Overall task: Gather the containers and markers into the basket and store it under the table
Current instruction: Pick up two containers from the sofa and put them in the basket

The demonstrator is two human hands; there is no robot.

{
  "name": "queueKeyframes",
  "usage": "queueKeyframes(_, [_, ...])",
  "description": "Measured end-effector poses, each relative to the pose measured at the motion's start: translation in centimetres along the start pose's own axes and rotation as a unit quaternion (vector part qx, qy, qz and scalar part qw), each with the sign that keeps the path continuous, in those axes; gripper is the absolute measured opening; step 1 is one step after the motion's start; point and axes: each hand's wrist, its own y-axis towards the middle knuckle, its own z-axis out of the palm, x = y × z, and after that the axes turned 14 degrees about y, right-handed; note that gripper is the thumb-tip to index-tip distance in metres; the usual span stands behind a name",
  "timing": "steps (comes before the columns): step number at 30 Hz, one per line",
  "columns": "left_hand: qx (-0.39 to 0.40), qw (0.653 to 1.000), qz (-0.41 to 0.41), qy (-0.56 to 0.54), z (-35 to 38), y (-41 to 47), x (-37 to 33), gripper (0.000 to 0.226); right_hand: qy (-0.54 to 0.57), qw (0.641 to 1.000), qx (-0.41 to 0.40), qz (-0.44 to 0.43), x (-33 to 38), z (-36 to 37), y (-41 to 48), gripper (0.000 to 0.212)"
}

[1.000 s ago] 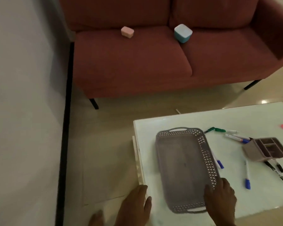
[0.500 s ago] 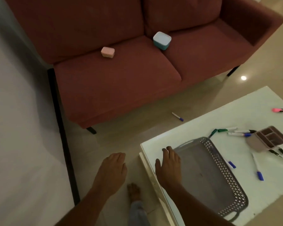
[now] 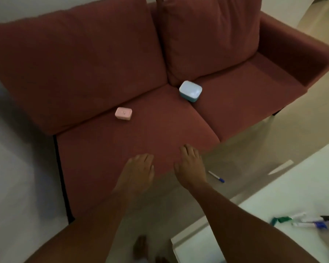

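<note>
A small pink container (image 3: pixel 123 113) lies on the left seat cushion of the red sofa (image 3: pixel 103 63). A teal container with a pale lid (image 3: pixel 190 91) sits at the seam between the two cushions. My left hand (image 3: pixel 139 171) and my right hand (image 3: pixel 190 165) are stretched out over the sofa's front edge, palms down, fingers apart, holding nothing. A blue-capped marker (image 3: pixel 216 176) lies on the floor just right of my right hand. Several markers (image 3: pixel 302 221) lie on the white table (image 3: pixel 273 196) at the lower right. The basket is out of view.
A wall (image 3: pixel 17 168) stands close on the left, with a dark strip between it and the sofa. My bare feet (image 3: pixel 141 247) show at the bottom on the beige floor. The sofa armrest (image 3: pixel 302 59) is at the right.
The view swung from the table up to the sofa. Both hands left the basket and table edge and moved forward toward the sofa seat. The basket dropped out of view.
</note>
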Motion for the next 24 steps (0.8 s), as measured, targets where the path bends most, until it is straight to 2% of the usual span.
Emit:
queueKeyframes(5, [-0.046, 0.999, -0.016, -0.017, -1.3, 11.2, 3.3, 0.034, -0.005, 0.999, -0.019, -0.034, 1.3, -4.4, 12.1, 0.05])
queueKeyframes(7, [-0.042, 0.999, -0.007, -0.015, -0.5, 15.7, 4.8, 0.032, -0.018, 0.999, -0.022, -0.032, 0.4, -5.6, 17.1, 0.049])
queueKeyframes(14, [0.016, 0.998, 0.034, 0.05, 7.3, 32.2, 13.3, 0.052, -0.085, 0.996, -0.004, -0.007, -5.7, -4.3, 37.0, 0.05])
queueKeyframes(17, [0.069, 0.992, 0.021, 0.105, 9.6, 36.4, 16.8, 0.066, -0.109, 0.994, 0.012, 0.018, -8.7, -2.4, 43.4, 0.058])
queueKeyframes(20, [0.161, 0.973, 0.004, 0.165, 11.4, 38.4, 20.0, 0.087, -0.138, 0.989, 0.024, 0.049, -10.3, 0.0, 47.2, 0.067])
queueKeyframes(22, [0.222, 0.958, -0.014, 0.182, 12.7, 38.8, 21.4, 0.085, -0.169, 0.983, 0.04, 0.053, -10.7, 1.6, 48.9, 0.072])
queueKeyframes(24, [0.264, 0.946, -0.034, 0.183, 14.2, 38.4, 22.3, 0.071, -0.18, 0.98, 0.054, 0.07, -10.9, 3.1, 49.8, 0.075])
